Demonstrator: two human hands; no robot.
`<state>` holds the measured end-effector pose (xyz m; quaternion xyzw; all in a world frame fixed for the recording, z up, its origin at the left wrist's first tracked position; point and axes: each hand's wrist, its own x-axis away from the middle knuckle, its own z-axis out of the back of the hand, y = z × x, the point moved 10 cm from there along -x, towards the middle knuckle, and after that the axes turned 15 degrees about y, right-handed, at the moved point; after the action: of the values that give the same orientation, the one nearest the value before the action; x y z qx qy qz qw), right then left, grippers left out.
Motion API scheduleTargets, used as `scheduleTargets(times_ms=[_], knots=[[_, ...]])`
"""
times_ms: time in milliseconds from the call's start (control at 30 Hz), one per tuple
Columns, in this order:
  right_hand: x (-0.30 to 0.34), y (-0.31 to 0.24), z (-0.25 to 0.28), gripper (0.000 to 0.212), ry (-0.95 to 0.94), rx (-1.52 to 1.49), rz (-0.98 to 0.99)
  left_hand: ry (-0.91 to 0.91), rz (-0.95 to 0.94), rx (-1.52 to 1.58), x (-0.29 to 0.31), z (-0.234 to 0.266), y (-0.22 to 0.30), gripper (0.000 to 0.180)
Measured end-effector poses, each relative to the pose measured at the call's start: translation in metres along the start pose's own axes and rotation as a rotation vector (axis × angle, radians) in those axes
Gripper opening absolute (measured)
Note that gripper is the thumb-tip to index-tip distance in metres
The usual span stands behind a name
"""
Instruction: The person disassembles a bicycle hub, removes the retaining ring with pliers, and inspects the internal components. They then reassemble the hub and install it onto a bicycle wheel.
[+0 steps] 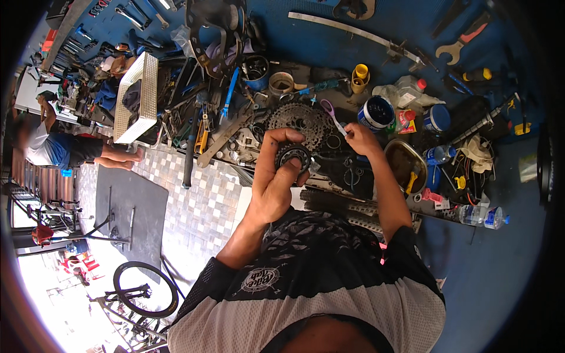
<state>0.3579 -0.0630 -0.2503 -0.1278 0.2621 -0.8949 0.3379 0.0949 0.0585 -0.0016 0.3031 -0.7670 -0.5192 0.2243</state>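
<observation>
Freewheel body held over the cluttered worktop (329, 176)

The left hand (276, 176) grips a small toothed freewheel (293, 155) by its rim; it looks heavy, rigid, probably greasy. The right hand (359, 138) pinches a thin tool (336, 122) near a cassette (297, 120).

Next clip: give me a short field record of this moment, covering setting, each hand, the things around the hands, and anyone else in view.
setting: cluttered bicycle workbench against a blue tool wall
left hand: grips a small round toothed part, fingers curled over its rim
right hand: raised over the bench, pinching a small pale item too small to tell
nearby: large sprocket cassette behind the hands, purple-handled scissors, blue tub, plastic bottle
other person: bending over the tiled floor at far left
</observation>
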Motion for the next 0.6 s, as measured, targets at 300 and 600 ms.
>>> scheduleTargets(times_ms=[300, 600], knots=[[0.029, -0.058, 0.100, 0.020, 0.007, -0.948, -0.072, -0.006, -0.024, -0.031, 0.000, -0.003, 0.005, 0.035], [0.097, -0.242, 0.234, 0.022, 0.146, -1.468, 0.532, -0.038, -0.125, -0.083, 0.009, -0.011, 0.020, 0.037]])
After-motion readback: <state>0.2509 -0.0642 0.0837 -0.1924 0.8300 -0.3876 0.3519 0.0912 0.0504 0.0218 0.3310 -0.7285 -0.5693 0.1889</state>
